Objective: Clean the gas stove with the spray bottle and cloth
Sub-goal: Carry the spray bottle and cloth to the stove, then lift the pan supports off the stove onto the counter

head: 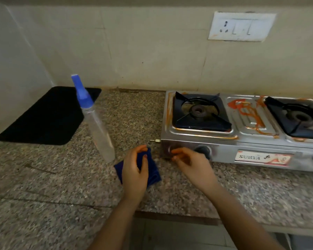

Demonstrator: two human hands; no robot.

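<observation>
1. The left hand [135, 171] grips a dark blue cloth [154, 175] — thumb across the top, fingers curled round its upper edge. The cloth is bunched beneath the palm, on or just above the counter [61, 177].
2. The right hand [192, 165] hangs just in front of the front left corner of the gas stove [251, 121], fingers loosely curled with nothing in them. Motion blur hides whether the fingertips touch the metal.
3. The stove, a steel two-burner unit, sits on the counter at the right. Orange-red smears cover the panel between the burners and run along the rim around the left burner [198, 110].
4. A black knob [203, 151] on the stove's front face shows just beyond the right hand.
5. The spray bottle [98, 127] — clear body, blue nozzle — stands on the counter just left of the cloth, apart from both hands.
6. A black mat [45, 116] lies in the far left corner of the counter, behind the bottle.
7. A white switch plate [241, 27] is set in the wall above the stove.
</observation>
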